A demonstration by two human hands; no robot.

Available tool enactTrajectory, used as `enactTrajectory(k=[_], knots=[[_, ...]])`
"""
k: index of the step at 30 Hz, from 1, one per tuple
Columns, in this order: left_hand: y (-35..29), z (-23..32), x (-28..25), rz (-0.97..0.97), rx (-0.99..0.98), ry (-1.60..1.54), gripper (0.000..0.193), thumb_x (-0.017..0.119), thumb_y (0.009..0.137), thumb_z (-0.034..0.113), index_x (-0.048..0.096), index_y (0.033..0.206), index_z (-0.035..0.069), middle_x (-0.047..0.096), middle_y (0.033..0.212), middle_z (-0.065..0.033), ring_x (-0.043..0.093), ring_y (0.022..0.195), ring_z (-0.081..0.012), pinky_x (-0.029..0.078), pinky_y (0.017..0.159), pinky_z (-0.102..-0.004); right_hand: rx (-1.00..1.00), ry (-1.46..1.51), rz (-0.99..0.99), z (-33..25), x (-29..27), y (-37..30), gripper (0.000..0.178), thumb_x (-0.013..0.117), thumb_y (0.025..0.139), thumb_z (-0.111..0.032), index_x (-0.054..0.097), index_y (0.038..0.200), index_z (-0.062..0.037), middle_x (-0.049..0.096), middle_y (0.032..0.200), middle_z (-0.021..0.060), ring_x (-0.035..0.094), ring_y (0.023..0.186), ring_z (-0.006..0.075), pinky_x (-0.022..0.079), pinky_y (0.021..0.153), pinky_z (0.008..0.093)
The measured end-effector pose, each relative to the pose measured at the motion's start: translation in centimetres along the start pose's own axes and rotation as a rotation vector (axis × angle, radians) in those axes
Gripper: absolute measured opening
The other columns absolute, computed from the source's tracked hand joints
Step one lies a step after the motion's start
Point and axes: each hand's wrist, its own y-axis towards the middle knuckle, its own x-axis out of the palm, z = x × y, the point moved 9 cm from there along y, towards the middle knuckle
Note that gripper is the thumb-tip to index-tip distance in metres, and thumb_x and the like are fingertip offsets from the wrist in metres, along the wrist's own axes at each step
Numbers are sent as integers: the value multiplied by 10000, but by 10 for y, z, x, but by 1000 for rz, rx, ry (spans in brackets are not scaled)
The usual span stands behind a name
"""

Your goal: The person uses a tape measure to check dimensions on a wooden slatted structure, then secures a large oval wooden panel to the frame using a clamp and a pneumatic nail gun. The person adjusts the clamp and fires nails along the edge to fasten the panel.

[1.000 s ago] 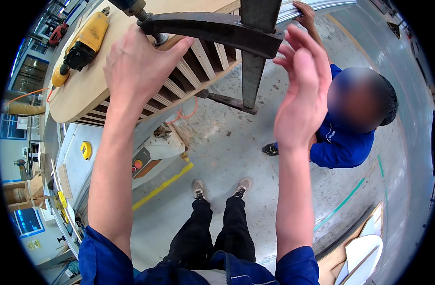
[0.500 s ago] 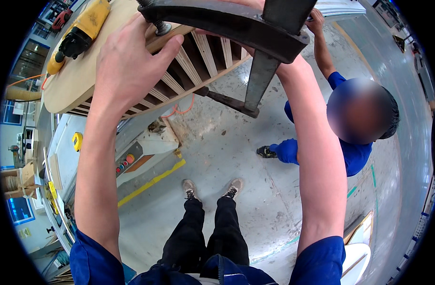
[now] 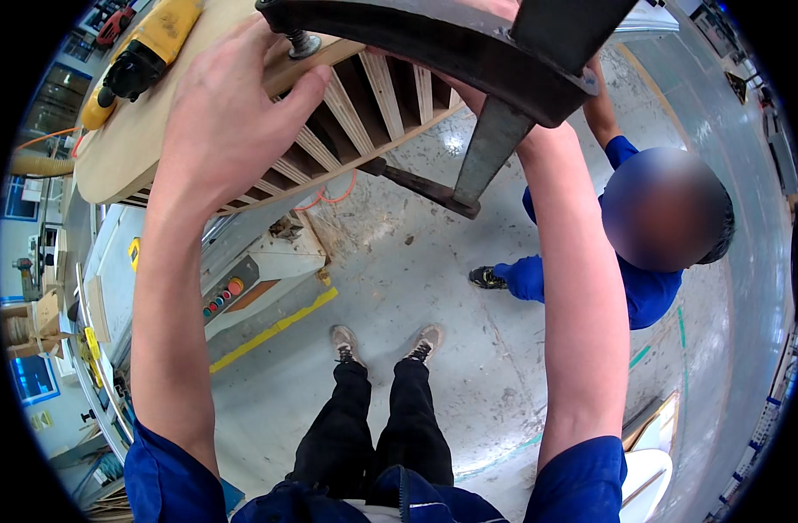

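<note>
A large black steel bar clamp (image 3: 416,44) spans the edge of a pale wooden workpiece (image 3: 120,170), which has a curved corner and a row of plywood slats (image 3: 347,113) beneath its top. The clamp's screw (image 3: 303,44) comes down at the top's edge; its lower arm (image 3: 416,187) reaches below the slats. My left hand (image 3: 220,118) lies over the workpiece edge, thumb spread along it beside the screw, fingertips partly hidden. Behind the clamp bar, my right hand (image 3: 470,96) is mostly covered, so its fingers cannot be made out.
A yellow and black power tool (image 3: 151,57) rests on the workpiece. At right crouches a co-worker in blue (image 3: 652,292), one arm (image 3: 601,113) reaching up behind the clamp. Below left are a control box with coloured buttons (image 3: 229,292) and a yellow floor line (image 3: 277,327).
The clamp has shifted slightly right, its bar leaning more. My left hand stays on the edge. The co-worker's hand, seen before beside the clamp, is now largely behind it.
</note>
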Motion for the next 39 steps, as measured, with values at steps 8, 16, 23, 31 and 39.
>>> enactTrajectory(k=[8,16,23,31,39], knots=[[-16,7,-12,-152,-21,28,567,744,844,127,524,1345,-23,496,1459,-244,496,1347,-411,437,1119,-453,82,-375,36,17,-24,35,303,716,876,-429,769,1154,-320,720,1163,-22,617,1200,248,210,1229,579],[-54,13,-57,-297,69,-79,776,772,813,99,418,1496,2,394,1580,-191,375,1474,-365,340,1221,-445,113,-283,-3,15,-27,30,362,824,830,-222,758,1187,-218,710,1228,50,609,1248,325,482,1084,451],[-45,-62,-150,-218,-35,-348,387,738,818,30,703,1203,59,616,1391,-152,600,1279,-337,461,1116,-439,548,134,152,25,-84,24,345,597,1033,-164,659,1325,8,661,1362,122,506,1396,290,346,1191,444],[26,-227,-128,-539,-113,2,848,703,717,-13,425,1508,112,494,1362,-179,481,1311,-382,422,1130,-435,530,738,481,-76,-125,35,634,480,1068,-498,609,1307,75,678,1206,223,679,1105,298,512,1016,462],[69,-234,-84,-559,-108,-277,763,690,755,15,448,1477,66,658,1251,-235,612,1181,-414,482,1025,-445,495,700,643,-84,-118,58,225,668,1008,-123,625,843,24,655,744,109,584,634,147,467,551,286]])
